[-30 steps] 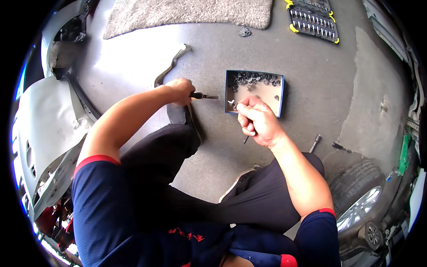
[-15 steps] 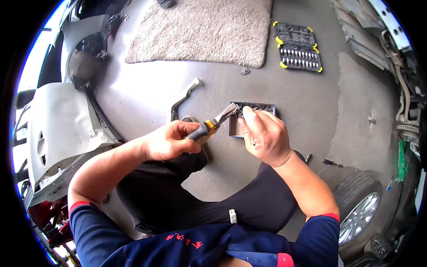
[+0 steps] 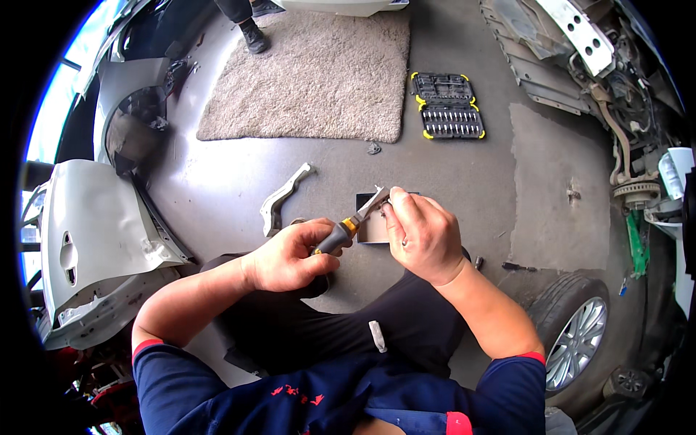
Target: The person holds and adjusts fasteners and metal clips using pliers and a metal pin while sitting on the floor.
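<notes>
My left hand (image 3: 293, 257) is wrapped round the grey and yellow handles of pliers (image 3: 339, 233), whose metal jaws point up and to the right. Close by the jaws, my right hand (image 3: 428, 235) is closed in a pinch, thumb against fingers. A small dark piece shows at its fingertips, too small to name. Below both hands an open box (image 3: 374, 241) with a pale bottom rests on the floor, partly covered by the right hand and the pliers' jaws. Dark bits in it are mostly hidden.
A bit set (image 3: 451, 106) lies open beyond the box, beside a shaggy mat (image 3: 308, 80) where another person's shoe (image 3: 254, 38) stands. A metal bracket (image 3: 279, 199) lies left. A car door (image 3: 101, 235) is far left, a wheel (image 3: 576, 337) at right.
The view has shifted, so floor things sit lower and further left. Another person's leg and a white panel now show at the top. Both hands keep their grips, the pliers still near the right fingertips.
</notes>
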`<state>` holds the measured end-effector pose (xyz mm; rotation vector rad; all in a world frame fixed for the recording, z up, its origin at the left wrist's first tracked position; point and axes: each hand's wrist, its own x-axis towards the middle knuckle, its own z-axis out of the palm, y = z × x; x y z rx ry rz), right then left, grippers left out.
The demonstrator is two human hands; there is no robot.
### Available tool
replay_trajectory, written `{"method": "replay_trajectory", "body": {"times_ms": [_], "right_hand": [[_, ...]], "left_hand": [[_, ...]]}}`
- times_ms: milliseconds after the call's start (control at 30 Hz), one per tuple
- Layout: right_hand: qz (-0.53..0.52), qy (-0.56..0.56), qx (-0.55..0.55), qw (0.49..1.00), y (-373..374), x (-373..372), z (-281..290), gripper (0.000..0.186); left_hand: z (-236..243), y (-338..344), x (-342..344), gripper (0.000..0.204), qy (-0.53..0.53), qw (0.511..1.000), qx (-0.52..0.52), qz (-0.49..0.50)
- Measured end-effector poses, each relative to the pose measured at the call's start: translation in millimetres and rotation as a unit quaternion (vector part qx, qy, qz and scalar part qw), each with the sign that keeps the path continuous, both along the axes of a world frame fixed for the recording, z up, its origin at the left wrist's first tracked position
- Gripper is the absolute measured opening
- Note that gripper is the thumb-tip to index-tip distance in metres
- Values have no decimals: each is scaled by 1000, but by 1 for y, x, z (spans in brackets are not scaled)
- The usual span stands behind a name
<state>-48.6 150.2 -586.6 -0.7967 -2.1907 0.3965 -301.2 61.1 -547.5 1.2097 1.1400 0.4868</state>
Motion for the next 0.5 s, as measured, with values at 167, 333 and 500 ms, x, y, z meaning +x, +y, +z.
{"method": "replay_trajectory", "body": {"times_ms": [167, 333, 500], "right_hand": [[-1, -14, -16, 1000, -6, -3, 11, 26], [-11, -21, 1, 1000, -9, -4, 15, 30], [-13, -20, 25, 999, -8, -12, 15, 30]], "left_hand": [[1, -10, -1, 43, -19, 1000, 3, 13], [-7, -16, -5, 50, -37, 996, 72, 23], [0, -18, -9, 48, -50, 998, 6, 32]]}}
